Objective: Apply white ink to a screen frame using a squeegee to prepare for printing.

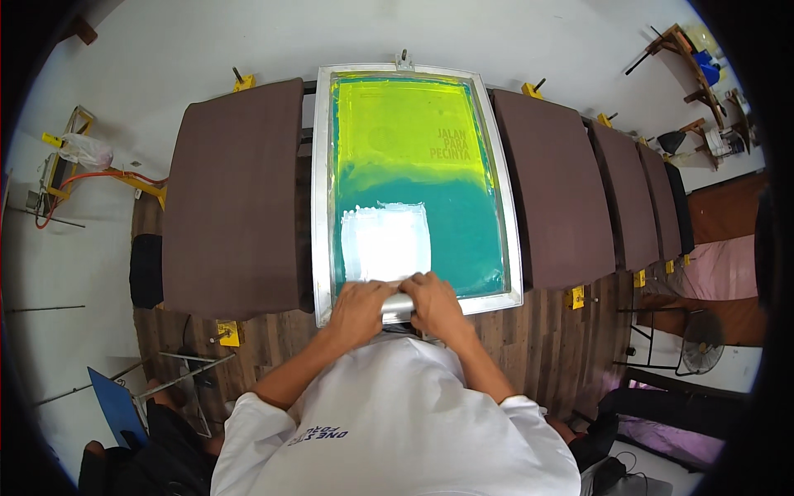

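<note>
A silver-framed printing screen [322,190] lies lengthwise in front of me. Its mesh is yellow-green at the far part and teal at the near part, with small dark lettering at the far right. A squarish patch of white ink [386,241] covers the near left of the mesh. At the near edge of that patch, a squeegee with a pale metallic handle [398,305] lies crosswise. My left hand [359,307] is closed round its left end, my right hand [435,302] round its right end. The squeegee's blade is hidden below the hands.
Brown fabric-covered boards flank the screen, one on the left [234,198] and several on the right [556,186]. Yellow clamps [575,298] sit at their ends. A blue panel [117,407] stands at lower left, near another person's limbs. A fan [703,342] is at far right.
</note>
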`<state>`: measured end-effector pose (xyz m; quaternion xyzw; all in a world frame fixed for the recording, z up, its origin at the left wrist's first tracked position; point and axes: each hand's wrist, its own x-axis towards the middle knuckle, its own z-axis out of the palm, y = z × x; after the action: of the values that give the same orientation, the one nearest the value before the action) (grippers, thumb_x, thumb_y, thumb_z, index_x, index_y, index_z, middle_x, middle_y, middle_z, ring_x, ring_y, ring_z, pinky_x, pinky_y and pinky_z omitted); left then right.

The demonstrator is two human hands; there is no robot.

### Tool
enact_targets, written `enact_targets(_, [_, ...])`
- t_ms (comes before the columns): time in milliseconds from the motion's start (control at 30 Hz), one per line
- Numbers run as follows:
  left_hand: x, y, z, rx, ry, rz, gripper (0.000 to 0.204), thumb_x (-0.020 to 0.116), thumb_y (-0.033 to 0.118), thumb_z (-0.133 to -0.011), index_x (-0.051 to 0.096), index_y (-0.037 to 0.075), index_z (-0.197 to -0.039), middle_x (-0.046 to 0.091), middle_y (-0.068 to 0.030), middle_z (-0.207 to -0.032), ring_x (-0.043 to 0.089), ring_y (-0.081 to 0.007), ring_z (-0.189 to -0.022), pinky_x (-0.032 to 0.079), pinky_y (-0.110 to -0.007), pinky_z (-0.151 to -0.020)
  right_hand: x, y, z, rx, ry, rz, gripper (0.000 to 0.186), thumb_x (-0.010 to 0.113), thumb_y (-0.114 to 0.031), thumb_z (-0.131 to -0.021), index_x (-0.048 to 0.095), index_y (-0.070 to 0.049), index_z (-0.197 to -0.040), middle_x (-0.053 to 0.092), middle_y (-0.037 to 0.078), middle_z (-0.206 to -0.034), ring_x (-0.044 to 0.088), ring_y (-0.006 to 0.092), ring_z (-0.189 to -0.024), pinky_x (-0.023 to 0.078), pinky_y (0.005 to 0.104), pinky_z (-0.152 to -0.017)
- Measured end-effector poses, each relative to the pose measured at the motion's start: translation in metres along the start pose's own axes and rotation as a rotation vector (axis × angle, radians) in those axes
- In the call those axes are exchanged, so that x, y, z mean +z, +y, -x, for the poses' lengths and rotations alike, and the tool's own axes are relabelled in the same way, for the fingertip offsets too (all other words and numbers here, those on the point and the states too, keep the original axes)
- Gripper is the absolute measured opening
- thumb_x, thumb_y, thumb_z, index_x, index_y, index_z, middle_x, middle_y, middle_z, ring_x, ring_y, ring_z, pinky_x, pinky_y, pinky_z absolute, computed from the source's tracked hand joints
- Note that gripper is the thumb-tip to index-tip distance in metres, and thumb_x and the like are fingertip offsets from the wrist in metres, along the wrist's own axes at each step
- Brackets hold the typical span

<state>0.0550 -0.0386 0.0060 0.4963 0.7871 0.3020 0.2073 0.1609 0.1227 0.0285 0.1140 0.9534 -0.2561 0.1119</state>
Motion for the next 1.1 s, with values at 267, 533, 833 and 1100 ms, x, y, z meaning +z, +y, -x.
enact_targets(267, [-0.040,-0.042,-0.088,-0.023,0.124,-0.004,0.039,0.063,-0.008,-0.071,0.071,0.005,-0.107,0.070,-0.0189,-0.102,0.066,-0.0368,-0.096,0.051,-0.047,-0.088,-0.028,0.029,-0.114,-0.033,0.123,0.157,0.030,0.073,-0.009,-0.072,0.069,-0.009,-0.101,0.069,0.013,-0.102,0.065,0.0335,-0.100,0.055,0.0481,-0.079])
enact_targets(533, [0.000,-0.022,-0.017,0.034,0.118,-0.018,0.051,0.066,-0.011,-0.065,0.063,0.003,-0.114,0.065,-0.0156,-0.111,0.063,-0.0367,-0.101,0.049,-0.047,-0.084,0.009,0.007,-0.033,-0.072,0.164,0.102,0.045,0.076,-0.003,-0.061,0.062,-0.008,-0.104,0.063,0.010,-0.105,0.059,0.0326,-0.103,0.052,0.0472,-0.077])
enact_targets(833, [-0.006,-0.015,-0.031,0.134,0.095,0.056,0.057,0.065,-0.012,-0.064,0.063,0.003,-0.120,0.067,-0.0163,-0.118,0.064,-0.0365,-0.104,0.049,-0.045,-0.088,-0.015,0.001,-0.015,0.043,0.138,0.078,0.042,0.069,0.000,-0.065,0.063,-0.007,-0.106,0.063,0.011,-0.105,0.058,0.0340,-0.101,0.049,0.0475,-0.079])
enact_targets(1100, [-0.005,-0.045,-0.048,0.156,0.111,-0.047,0.052,0.057,-0.014,-0.071,0.064,0.005,-0.118,0.062,-0.0140,-0.124,0.057,-0.0348,-0.116,0.039,-0.048,-0.105,0.015,0.010,-0.045,0.022,0.281,0.116,0.041,0.067,0.001,-0.068,0.058,-0.006,-0.108,0.058,0.014,-0.110,0.056,0.0357,-0.103,0.049,0.0483,-0.077])
